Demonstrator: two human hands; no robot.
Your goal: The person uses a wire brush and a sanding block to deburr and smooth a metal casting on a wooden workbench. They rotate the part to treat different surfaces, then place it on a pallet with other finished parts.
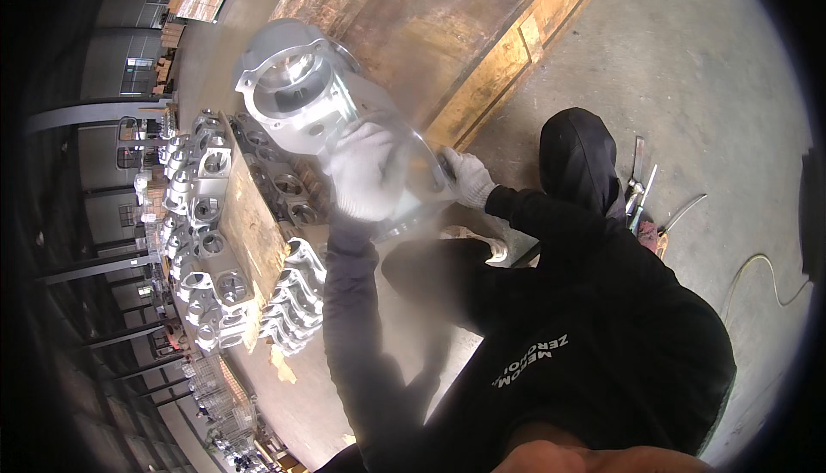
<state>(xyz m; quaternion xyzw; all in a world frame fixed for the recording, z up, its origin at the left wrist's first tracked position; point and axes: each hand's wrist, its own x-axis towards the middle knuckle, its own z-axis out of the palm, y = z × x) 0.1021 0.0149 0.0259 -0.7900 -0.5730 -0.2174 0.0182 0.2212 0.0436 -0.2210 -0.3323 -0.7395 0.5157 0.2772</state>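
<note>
A large silver metal casting (297, 94), with a wide round bore at its far end, slants across the view in front of me. My left hand (370, 167), in a white work glove, lies over the middle of its body with the fingers bent around it; a haze blurs this area. At the casting's near end, my right hand (470, 179), also gloved in white, is closed on the rim. Its fingertips are partly hidden behind the edge. The casting is tilted beside a worn wooden crate (482, 98), and I cannot tell whether it touches it.
Several similar castings (206, 215) stand in rows at the left, along a wooden board (258, 241). Hand tools (637, 185) lie on the concrete floor to my right, near a thin hose (748, 262). My dark-clad knee (578, 150) is close to the crate.
</note>
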